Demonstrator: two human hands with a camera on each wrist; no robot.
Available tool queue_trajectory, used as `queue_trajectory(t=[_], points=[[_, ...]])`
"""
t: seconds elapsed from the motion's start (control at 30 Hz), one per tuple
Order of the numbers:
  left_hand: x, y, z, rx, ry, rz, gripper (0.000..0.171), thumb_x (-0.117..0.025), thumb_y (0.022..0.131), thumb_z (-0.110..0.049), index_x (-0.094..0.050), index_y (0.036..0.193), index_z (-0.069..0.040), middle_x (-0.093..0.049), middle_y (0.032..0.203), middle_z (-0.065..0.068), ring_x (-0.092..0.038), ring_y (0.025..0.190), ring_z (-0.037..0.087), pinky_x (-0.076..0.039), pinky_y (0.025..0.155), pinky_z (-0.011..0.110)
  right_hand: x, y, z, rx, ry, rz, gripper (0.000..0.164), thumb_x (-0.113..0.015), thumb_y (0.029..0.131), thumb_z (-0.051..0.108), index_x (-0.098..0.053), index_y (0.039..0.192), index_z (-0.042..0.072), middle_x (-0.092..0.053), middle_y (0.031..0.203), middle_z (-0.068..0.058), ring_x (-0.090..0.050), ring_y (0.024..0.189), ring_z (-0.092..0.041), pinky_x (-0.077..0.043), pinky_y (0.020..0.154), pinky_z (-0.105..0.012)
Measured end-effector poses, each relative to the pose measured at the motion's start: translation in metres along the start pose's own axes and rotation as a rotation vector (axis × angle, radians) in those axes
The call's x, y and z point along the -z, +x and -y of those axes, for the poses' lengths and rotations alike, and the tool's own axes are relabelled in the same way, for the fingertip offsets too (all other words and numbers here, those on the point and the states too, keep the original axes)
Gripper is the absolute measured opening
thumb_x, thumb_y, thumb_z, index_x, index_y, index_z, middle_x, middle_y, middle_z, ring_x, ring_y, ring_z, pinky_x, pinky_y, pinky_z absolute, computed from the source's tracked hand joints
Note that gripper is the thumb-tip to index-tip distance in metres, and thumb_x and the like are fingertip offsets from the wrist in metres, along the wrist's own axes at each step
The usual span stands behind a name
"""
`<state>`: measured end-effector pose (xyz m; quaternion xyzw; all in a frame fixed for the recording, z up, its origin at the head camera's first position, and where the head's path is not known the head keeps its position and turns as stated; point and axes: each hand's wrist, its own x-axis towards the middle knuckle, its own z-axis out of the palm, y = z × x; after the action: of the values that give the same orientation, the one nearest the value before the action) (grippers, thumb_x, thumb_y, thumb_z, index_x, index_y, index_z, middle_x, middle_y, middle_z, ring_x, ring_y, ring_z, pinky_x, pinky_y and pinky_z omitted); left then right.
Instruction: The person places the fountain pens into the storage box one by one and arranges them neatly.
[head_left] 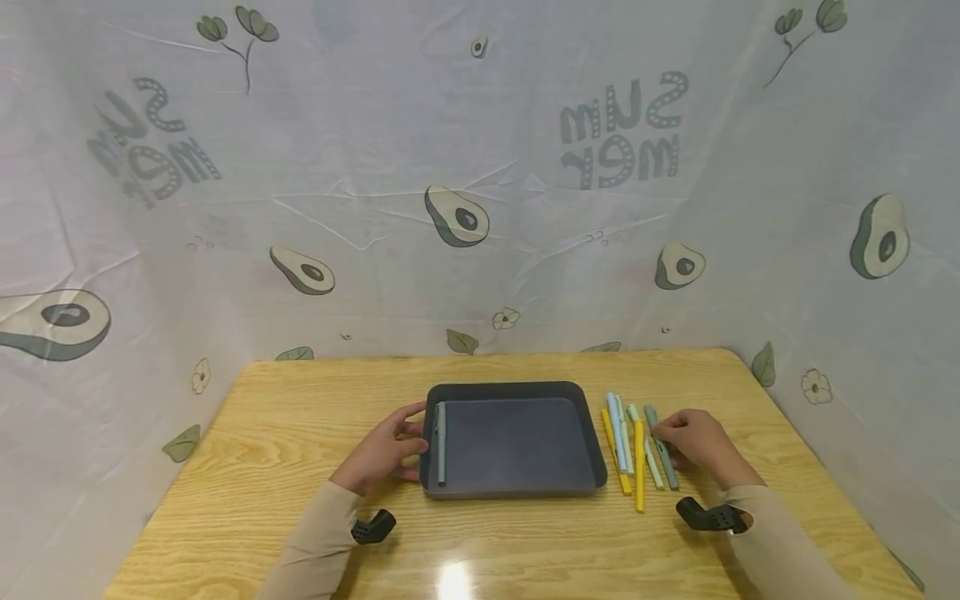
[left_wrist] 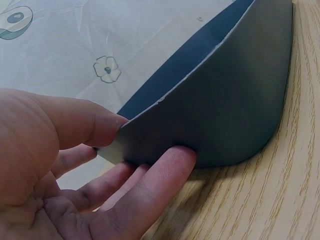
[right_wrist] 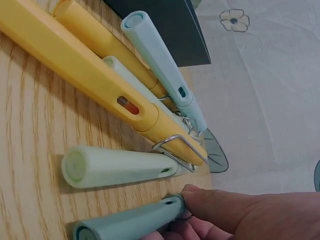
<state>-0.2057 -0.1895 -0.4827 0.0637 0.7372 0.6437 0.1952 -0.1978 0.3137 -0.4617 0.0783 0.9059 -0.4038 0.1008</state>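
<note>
The dark grey tray (head_left: 517,497) lies on the table. My left hand (head_left: 386,450) touches its left side; in the left wrist view, fingertips (left_wrist: 182,155) rest against the outer wall and another digit meets the rim. One grey-green pen (head_left: 441,446) lies lengthwise inside, along the left wall. Right of the tray, my right hand (head_left: 697,442) pinches a dark grey-green pen (right_wrist: 130,220) near its clip end, thumb on top; the other fingers are partly hidden. Beside it are a pale green pen (right_wrist: 120,167), a yellow pen (right_wrist: 80,65) and a light blue pen (right_wrist: 157,55).
Another yellow pen (head_left: 623,479) and another pale pen (head_left: 626,454) lie close to the tray's right wall, partly crossed by the blue one. A patterned white curtain (head_left: 480,275) hangs behind the wooden table (head_left: 315,400) and at its sides.
</note>
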Motion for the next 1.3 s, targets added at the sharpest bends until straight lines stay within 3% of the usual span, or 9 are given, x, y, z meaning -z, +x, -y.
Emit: queue_trajectory(t=[0.2, 0.5, 0.7, 1.3], points=[[-0.002, 0.001, 0.0, 0.002, -0.005, 0.004, 0.07, -0.062, 0.1, -0.003, -0.031, 0.162, -0.013, -0.047, 0.139, 0.028, -0.063, 0.107, 0.031, -0.064, 0.072, 0.047, 0.005, -0.002, -0.004, -0.009, -0.014, -0.003, 0.033, -0.064, 0.102, 0.023, -0.064, 0.108, -0.009, -0.061, 0.082, -0.01, -0.063, 0.066, -0.018, -0.058, 0.061, -0.033], [-0.001, 0.002, 0.002, 0.005, -0.007, 0.003, 0.071, -0.063, 0.1, -0.002, -0.031, 0.162, -0.013, -0.047, 0.134, 0.027, -0.064, 0.105, 0.03, -0.064, 0.071, 0.047, 0.009, -0.004, -0.018, 0.009, -0.047, -0.065, 0.036, -0.066, 0.101, 0.024, -0.063, 0.108, -0.011, -0.062, 0.084, -0.01, -0.064, 0.068, -0.018, -0.06, 0.061, -0.033], [0.001, 0.0, 0.002, 0.005, -0.005, -0.004, 0.071, -0.063, 0.1, -0.002, -0.032, 0.162, -0.013, -0.047, 0.134, 0.026, -0.063, 0.105, 0.029, -0.064, 0.07, 0.046, 0.004, -0.003, -0.014, 0.039, -0.09, -0.08, 0.034, -0.066, 0.101, 0.025, -0.064, 0.105, -0.009, -0.061, 0.078, -0.008, -0.062, 0.066, -0.019, -0.055, 0.059, -0.032], [0.0, 0.001, 0.003, 0.009, -0.019, 0.003, 0.07, -0.062, 0.1, -0.001, -0.032, 0.162, -0.014, -0.048, 0.135, 0.027, -0.064, 0.108, 0.032, -0.064, 0.072, 0.047, 0.003, 0.002, -0.011, 0.027, -0.15, -0.064, 0.038, -0.065, 0.101, 0.027, -0.059, 0.107, -0.01, -0.065, 0.091, -0.016, -0.061, 0.074, -0.021, -0.053, 0.062, -0.034]])
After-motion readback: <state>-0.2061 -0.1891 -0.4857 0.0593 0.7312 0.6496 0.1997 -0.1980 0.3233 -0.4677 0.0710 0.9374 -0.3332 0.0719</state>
